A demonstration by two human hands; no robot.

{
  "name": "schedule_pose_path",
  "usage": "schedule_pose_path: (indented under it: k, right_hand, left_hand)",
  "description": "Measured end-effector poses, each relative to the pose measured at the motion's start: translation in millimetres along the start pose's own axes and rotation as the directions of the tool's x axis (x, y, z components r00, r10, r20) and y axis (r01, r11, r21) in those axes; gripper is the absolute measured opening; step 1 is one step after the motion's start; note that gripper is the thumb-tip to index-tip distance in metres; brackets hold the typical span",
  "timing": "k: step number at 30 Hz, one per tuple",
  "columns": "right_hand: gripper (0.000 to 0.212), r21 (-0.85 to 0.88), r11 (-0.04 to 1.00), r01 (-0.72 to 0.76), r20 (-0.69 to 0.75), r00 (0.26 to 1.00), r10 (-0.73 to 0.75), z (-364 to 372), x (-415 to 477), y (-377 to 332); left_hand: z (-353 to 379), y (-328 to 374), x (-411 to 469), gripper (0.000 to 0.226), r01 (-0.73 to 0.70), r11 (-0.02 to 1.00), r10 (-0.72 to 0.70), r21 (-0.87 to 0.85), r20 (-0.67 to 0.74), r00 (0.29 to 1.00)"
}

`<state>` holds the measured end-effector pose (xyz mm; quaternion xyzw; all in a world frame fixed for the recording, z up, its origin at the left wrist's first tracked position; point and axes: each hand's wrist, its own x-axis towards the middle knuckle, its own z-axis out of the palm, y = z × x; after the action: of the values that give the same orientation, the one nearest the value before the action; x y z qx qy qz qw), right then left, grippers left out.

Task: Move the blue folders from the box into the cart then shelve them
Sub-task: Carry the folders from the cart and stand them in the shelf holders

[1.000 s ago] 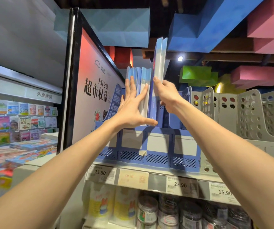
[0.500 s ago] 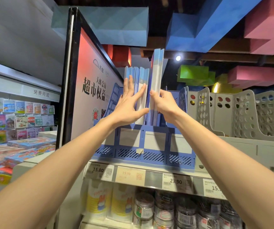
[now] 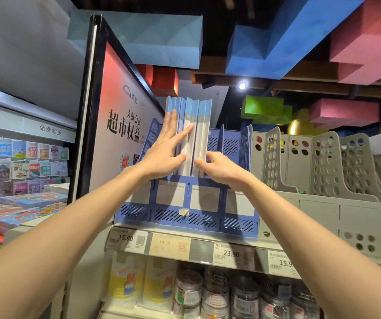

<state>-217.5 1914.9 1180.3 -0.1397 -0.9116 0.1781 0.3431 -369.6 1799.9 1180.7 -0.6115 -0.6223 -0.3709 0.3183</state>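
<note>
The left hand (image 3: pixel 165 149) lies flat, fingers straight, pressing the spines of the blue folders (image 3: pixel 202 125), which stand upright between both hands in the blue file rack (image 3: pixel 185 217) beneath the wrists. The right hand (image 3: pixel 221 168) pinches the lower edge of the rightmost ones. Grey file racks (image 3: pixel 323 162) stand to its right.

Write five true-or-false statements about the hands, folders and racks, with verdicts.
1. The blue folders stand upright in the blue rack. True.
2. The left hand lies flat against the folders. True.
3. The grey racks hold folders. False: no folders show in them.
4. The right hand rests on a price tag. False: it touches the folders' lower part.
5. The leftmost price tag reads 15.80. True.
</note>
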Motion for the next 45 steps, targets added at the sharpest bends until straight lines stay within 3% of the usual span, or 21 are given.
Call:
schedule_pose_path:
  k: [5, 7, 10, 13, 22, 30, 37, 42, 45]
  right_hand:
    - [0.044, -0.091, 0.996, -0.004, -0.090, 0.996, -0.004, -8.7, -16.1, 0.4]
    - [0.046, -0.001, 1.000, -0.009, -0.118, 0.993, 0.009, -10.0, -23.7, 3.0]
    - [0.030, 0.253, 0.967, 0.030, -0.211, 0.977, 0.025, -12.1, -36.2, 6.3]
    - [0.016, 0.389, 0.919, 0.070, -0.349, 0.934, 0.077, -5.8, -46.3, 9.0]
    - [0.009, 0.423, 0.896, 0.136, -0.584, 0.797, 0.154, 23.4, -80.2, -6.1]
    - [0.007, 0.500, 0.858, 0.118, -0.441, 0.887, 0.135, 82.9, -127.1, -70.2]
    - [0.004, 0.559, 0.821, 0.115, -0.330, 0.939, 0.093, 179.6, -197.3, -173.7]
    - [0.007, 0.578, 0.812, 0.076, -0.159, 0.987, 0.021, 274.1, -257.9, -271.3]
    - [0.003, 0.599, 0.800, 0.037, -0.006, 0.999, -0.041, 337.9, -291.2, -324.9]
  left_hand:
    - [1.6, 4.3, -3.5, 0.073, -0.001, 1.000, 0.002, 0.025, -0.042, 0.999]
    - [1.7, 9.9, -5.7, 0.068, 0.023, 1.000, -0.022, 0.012, -0.082, 0.996]
    - [1.0, 20.3, -12.6, 0.058, 0.063, 0.998, -0.066, -0.019, -0.168, 0.984]
    - [0.9, 32.4, -25.7, 0.052, 0.147, 0.984, -0.165, -0.102, -0.192, 0.967]
    - [-22.8, 45.9, -71.9, 0.039, 0.276, 0.956, -0.291, -0.099, -0.200, 0.936]
    - [-83.6, 49.1, -143.7, 0.025, 0.332, 0.929, -0.357, -0.165, -0.155, 0.921]
    - [-183.4, 38.6, -275.2, 0.019, 0.398, 0.885, -0.436, -0.242, -0.128, 0.891]
    - [-261.2, 20.6, -415.3, 0.020, 0.546, 0.794, -0.580, -0.268, -0.066, 0.812]
    - [-293.3, 4.7, -508.1, 0.020, 0.659, 0.707, -0.687, -0.256, -0.025, 0.727]
